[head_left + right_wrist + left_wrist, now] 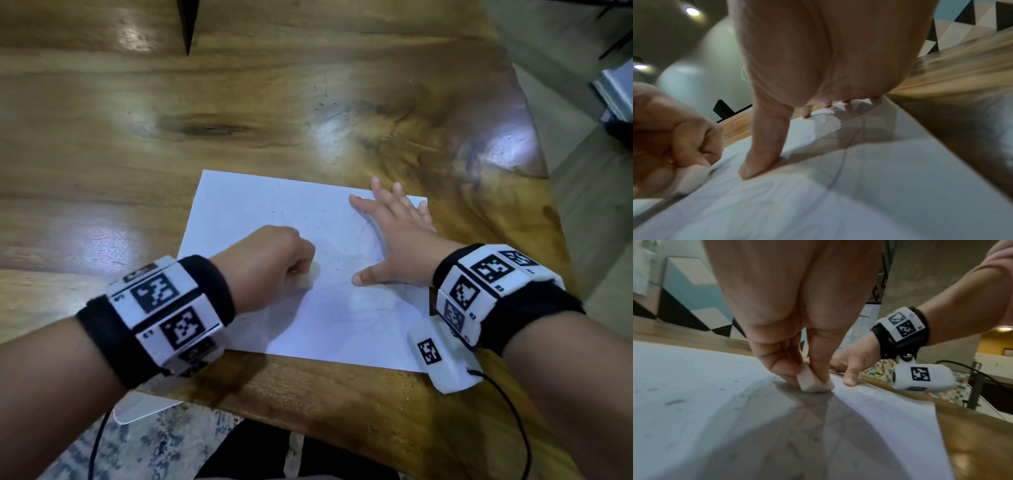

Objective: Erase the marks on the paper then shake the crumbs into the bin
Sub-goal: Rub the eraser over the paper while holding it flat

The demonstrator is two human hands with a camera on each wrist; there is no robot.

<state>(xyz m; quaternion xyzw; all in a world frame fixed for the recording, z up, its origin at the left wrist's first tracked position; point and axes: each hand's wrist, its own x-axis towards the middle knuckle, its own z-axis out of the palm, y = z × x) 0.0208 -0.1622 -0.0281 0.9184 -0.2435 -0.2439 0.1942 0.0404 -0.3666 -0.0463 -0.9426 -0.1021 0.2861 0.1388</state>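
Note:
A white sheet of paper (pixel 267 205) lies on the wooden table (pixel 239 102), with faint pencil curves and dark eraser crumbs on it. My left hand (pixel 274 263) pinches a small white eraser (pixel 813 382) and presses it onto the paper near the middle. In the right wrist view the eraser (pixel 692 177) shows at the left under the curled fingers. My right hand (pixel 390 233) lies flat on the sheet's right part, fingers spread, thumb (pixel 760 159) pressing the paper (pixel 859 203) down. The bin is not in view.
The table's right edge (pixel 534 144) runs close to the paper, with grey floor beyond it. The near edge (pixel 308 421) is just below the sheet; a white object (pixel 144 407) and patterned rug lie beneath it. A dark pointed shape (pixel 187 24) sits at the far side.

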